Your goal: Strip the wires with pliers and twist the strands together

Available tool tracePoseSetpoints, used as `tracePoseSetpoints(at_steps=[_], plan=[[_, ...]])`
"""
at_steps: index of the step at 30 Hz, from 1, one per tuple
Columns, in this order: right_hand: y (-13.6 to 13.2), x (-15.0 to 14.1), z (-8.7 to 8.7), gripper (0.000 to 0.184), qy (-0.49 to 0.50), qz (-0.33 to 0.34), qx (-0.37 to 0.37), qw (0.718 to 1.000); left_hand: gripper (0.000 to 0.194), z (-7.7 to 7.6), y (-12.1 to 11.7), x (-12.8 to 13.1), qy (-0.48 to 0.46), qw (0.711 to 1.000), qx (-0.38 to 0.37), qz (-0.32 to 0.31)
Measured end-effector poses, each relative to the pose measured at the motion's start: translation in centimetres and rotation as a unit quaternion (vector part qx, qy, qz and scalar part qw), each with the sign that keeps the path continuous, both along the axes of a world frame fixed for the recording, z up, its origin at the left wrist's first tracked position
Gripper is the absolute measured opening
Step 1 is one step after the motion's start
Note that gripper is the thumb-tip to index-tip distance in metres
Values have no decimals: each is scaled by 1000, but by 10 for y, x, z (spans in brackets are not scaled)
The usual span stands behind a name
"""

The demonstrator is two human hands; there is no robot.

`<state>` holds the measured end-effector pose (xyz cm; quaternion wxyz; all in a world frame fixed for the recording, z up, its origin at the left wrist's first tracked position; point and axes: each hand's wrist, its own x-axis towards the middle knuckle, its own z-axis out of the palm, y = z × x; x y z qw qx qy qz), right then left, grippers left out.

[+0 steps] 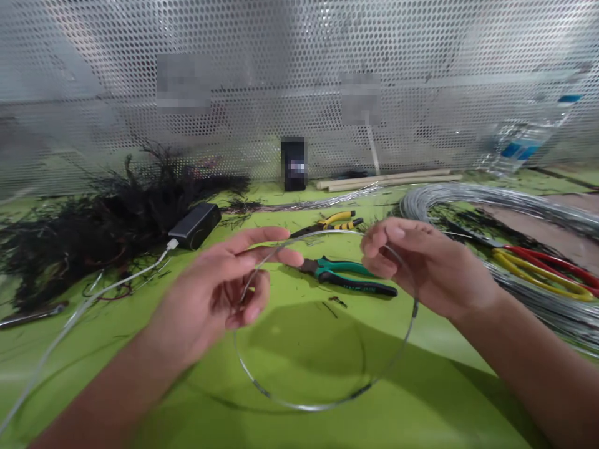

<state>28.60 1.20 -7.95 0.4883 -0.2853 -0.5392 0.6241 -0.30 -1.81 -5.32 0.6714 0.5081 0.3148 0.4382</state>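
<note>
A round hoop of thin silvery wire (314,408) hangs between my two hands above the green tabletop, with several short dark bands along it. My left hand (210,293) is at its left side, two fingers stretched forward and the others curled around the wire. At the hoop's upper right, my right hand (416,262) pinches it between thumb and fingers. Behind the hoop lie pliers with green and black handles (350,277), their jaws close to my left fingertips. Farther back, pliers with yellow and black handles (334,221) are partly hidden by the hoop and my fingers.
A large wire coil (425,196) is at right, with red-and-yellow-handled scissors or cutters (543,271) on it. Dark wire scraps (107,212) pile up left, beside a black box (195,224) with a white cable. Wooden sticks (388,179) and a bottle (524,143) are near the perforated panel (262,56).
</note>
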Motion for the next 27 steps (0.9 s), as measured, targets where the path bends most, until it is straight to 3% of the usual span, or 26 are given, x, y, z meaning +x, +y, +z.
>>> tracePoseSetpoints(at_steps=[4, 12, 19, 22, 27], plan=[[0, 3, 3, 20, 51, -29, 40, 997, 26, 9, -4, -2, -29, 996, -60, -63], [1, 7, 4, 22, 72, -36, 116, 990, 15, 20, -13, -10, 35, 997, 13, -62], [12, 13, 1, 11, 20, -219, 113, 969, 26, 18, -22, -12, 122, 974, 171, -86], [7, 6, 2, 14, 0, -202, 114, 973, 28, 15, -28, -12, 196, 953, 213, -84], [-20, -22, 1, 25, -45, -141, 81, 986, 29, 17, -37, -17, 252, 941, 222, -38]])
